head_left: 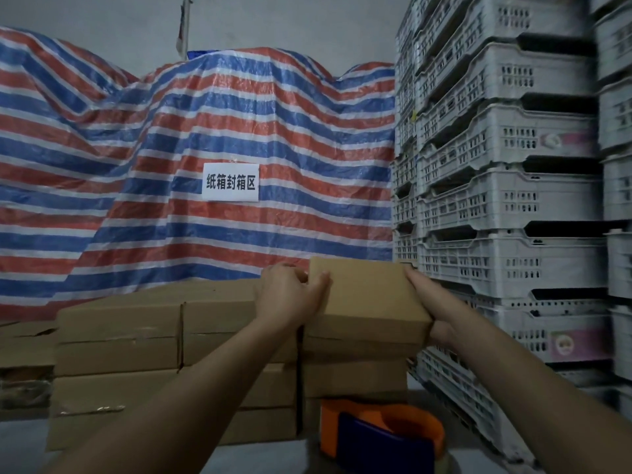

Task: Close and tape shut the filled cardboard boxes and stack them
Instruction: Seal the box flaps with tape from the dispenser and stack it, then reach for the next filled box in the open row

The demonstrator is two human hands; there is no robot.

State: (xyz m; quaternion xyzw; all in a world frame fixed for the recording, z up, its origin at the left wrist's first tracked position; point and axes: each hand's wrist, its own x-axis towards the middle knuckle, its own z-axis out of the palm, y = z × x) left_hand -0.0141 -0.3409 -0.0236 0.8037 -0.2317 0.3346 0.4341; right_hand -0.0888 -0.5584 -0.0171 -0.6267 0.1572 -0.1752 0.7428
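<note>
Currently: box stack (171,336) left of the held box (369,299); left hand (290,295) grips its left edge, fingers curled on it; box sits atop the stack's right column; right hand (434,302) clamps its right side; tape dispenser (379,436) below it

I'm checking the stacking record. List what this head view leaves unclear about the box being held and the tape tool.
- Held box: any tape seam, too dim and blurred.
- Whether it rests on the stack: its own front edge and the left hand cover the contact.
- Right hand: palm hidden behind the box.
- Tape dispenser: its bottom is cut by the lower frame edge.
</note>
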